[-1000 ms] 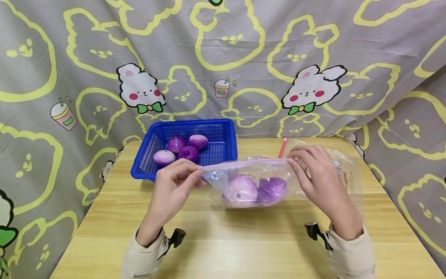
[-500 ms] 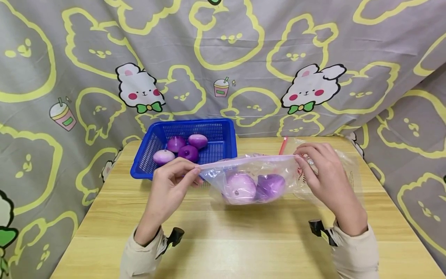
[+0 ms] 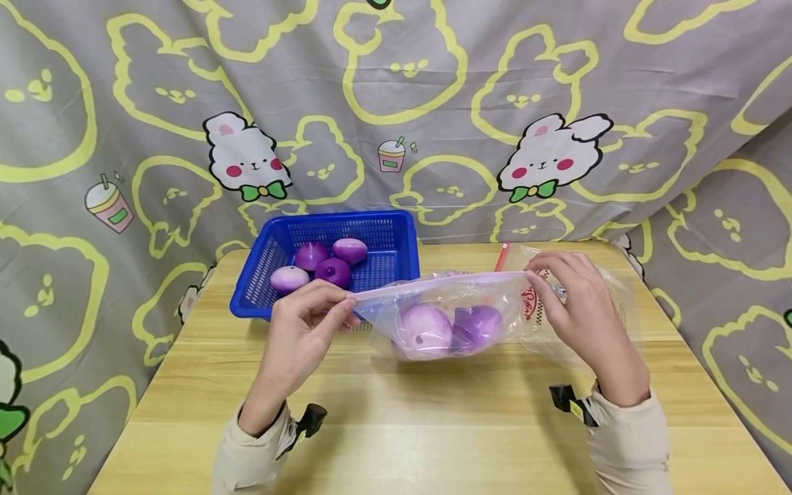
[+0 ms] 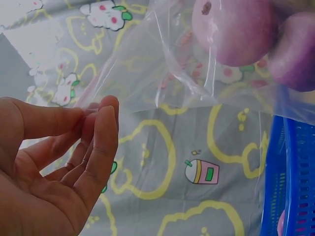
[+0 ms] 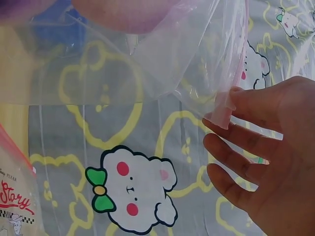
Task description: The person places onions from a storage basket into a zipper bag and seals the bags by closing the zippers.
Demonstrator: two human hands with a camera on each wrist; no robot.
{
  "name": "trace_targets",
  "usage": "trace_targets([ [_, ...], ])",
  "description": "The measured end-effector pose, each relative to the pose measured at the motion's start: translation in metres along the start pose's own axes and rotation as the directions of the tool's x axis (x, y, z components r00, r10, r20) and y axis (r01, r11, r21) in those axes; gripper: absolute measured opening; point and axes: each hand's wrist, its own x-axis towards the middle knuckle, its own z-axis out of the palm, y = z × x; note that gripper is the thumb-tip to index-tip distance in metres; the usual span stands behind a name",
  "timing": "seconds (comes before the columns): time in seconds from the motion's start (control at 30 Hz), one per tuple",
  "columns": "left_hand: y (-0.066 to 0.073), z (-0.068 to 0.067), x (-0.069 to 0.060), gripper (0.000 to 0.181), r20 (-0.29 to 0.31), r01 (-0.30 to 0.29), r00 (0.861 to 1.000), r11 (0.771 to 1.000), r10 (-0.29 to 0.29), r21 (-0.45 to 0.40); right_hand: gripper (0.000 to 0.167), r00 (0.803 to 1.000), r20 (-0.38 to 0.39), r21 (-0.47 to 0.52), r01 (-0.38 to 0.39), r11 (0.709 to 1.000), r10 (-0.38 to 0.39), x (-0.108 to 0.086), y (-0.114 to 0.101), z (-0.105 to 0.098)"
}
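Two purple onions, a pale one (image 3: 425,330) and a darker one (image 3: 478,327), hang inside a clear zip bag (image 3: 445,283). At the bag's left top corner, the left hand (image 3: 303,330) pinches the pink strip between thumb and fingers. The right hand (image 3: 581,309) pinches the strip's other end. In the left wrist view, the left hand (image 4: 59,152) grips the corner, with the pale onion (image 4: 234,29) to its upper right. The right wrist view has the right hand (image 5: 270,142) holding the strip's end (image 5: 220,119), its other fingers bent loosely.
Behind the left hand stands a blue basket (image 3: 386,265) with several purple onions (image 3: 333,273). A second clear printed bag (image 3: 619,302) with a red strip (image 3: 502,257) lies on the wooden table (image 3: 433,440) at the right. A patterned curtain (image 3: 445,82) rises behind.
The right hand has moved slightly right and up with its end of the strip. The bag and its onions have risen a little and shifted left. Both hands keep their pinch.
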Motion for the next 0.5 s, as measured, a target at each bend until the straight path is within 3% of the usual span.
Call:
trace_targets([
  [0.3,0.001,-0.001,0.0,0.007,-0.025,-0.061,0.998,0.998,0.061,-0.007,0.011,0.998,-0.062,-0.024,0.013,1.0,-0.014,0.001,-0.005,-0.003],
  [0.4,0.002,-0.002,-0.001,0.01,0.047,-0.089,0.994,0.992,0.094,-0.087,0.012,0.992,-0.126,-0.02,0.027,0.999,-0.029,0.0,-0.011,-0.007],
  [0.5,0.005,-0.001,-0.001,0.014,0.178,-0.085,0.977,0.98,0.118,-0.183,0.014,0.976,-0.214,0.014,0.049,0.999,-0.045,-0.002,-0.019,-0.012],
])
